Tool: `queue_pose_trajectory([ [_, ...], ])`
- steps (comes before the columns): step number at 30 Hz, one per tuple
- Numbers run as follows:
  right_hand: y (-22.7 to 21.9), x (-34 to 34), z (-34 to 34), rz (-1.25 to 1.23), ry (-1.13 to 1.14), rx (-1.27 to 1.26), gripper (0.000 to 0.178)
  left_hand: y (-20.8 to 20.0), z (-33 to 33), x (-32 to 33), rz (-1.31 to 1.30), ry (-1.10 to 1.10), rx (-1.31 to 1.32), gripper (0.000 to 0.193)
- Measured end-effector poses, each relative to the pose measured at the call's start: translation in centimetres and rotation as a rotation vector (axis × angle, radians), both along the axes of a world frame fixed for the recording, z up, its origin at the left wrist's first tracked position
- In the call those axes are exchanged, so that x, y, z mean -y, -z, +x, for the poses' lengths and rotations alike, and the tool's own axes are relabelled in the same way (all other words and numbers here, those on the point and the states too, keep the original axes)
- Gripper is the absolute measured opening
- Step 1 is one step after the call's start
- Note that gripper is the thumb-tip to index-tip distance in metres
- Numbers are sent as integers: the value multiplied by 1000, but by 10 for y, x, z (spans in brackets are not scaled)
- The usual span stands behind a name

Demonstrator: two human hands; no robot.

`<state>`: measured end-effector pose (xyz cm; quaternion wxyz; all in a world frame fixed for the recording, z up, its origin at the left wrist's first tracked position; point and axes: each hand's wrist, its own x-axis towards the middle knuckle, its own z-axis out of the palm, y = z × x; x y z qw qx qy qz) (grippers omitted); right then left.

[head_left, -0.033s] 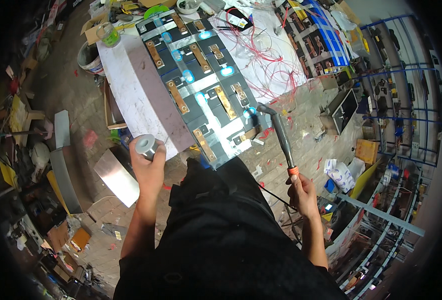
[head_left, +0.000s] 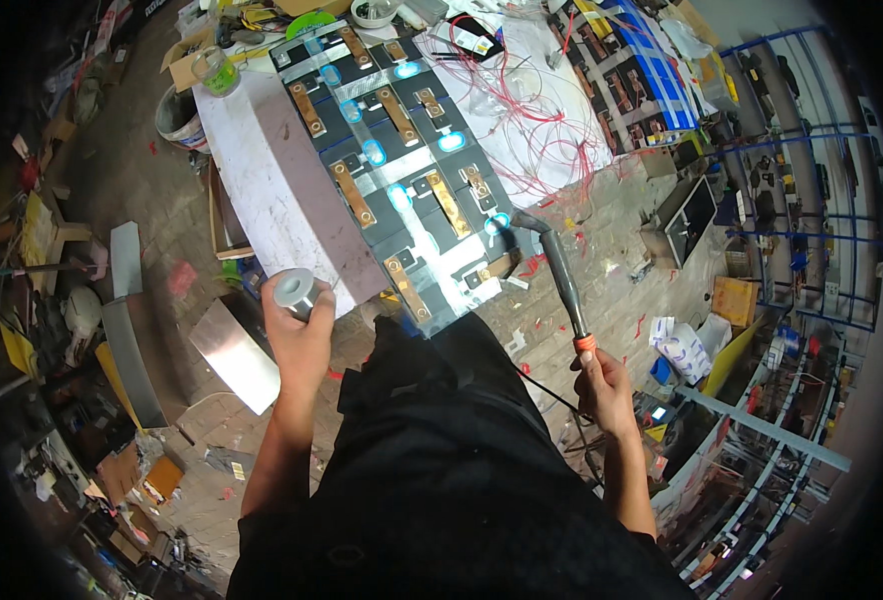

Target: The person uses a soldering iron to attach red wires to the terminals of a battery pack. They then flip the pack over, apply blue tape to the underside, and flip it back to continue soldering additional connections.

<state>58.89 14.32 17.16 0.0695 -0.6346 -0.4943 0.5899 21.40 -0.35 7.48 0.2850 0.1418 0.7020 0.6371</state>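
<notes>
My left hand (head_left: 301,340) is wrapped around a small pale spool (head_left: 294,288), which looks like solder wire, left of the near end of a battery pack (head_left: 390,232). The pack has black cells, copper connecting bars (head_left: 352,193), clear tape and several blue-ringed spots. In my right hand (head_left: 605,390) is a large soldering iron (head_left: 563,273) with an orange collar, gripped by its handle. Its bent tip points left, close to the right edge of the pack near the closest blue-ringed spot; whether it touches cannot be made out. A black cord runs from below the handle.
Beneath the pack lies a pale table cover (head_left: 252,140). Thin red wires (head_left: 552,150) tangle to its right, beside a second pack with blue wrapping (head_left: 652,60). A glass jar (head_left: 219,75) stands at the far left corner. Blue racks (head_left: 812,135) line the right; scrap litters the brick floor.
</notes>
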Motion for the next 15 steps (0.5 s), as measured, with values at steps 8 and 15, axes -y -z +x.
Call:
queue_pose_trajectory([
  [8,8,-14,47,-50,-120,41,38,-22,67,-35,-97,164,-71,39],
  [15,15,-42,75,-21,-272,32,37,-29,122,-67,-191,231,-118,41],
])
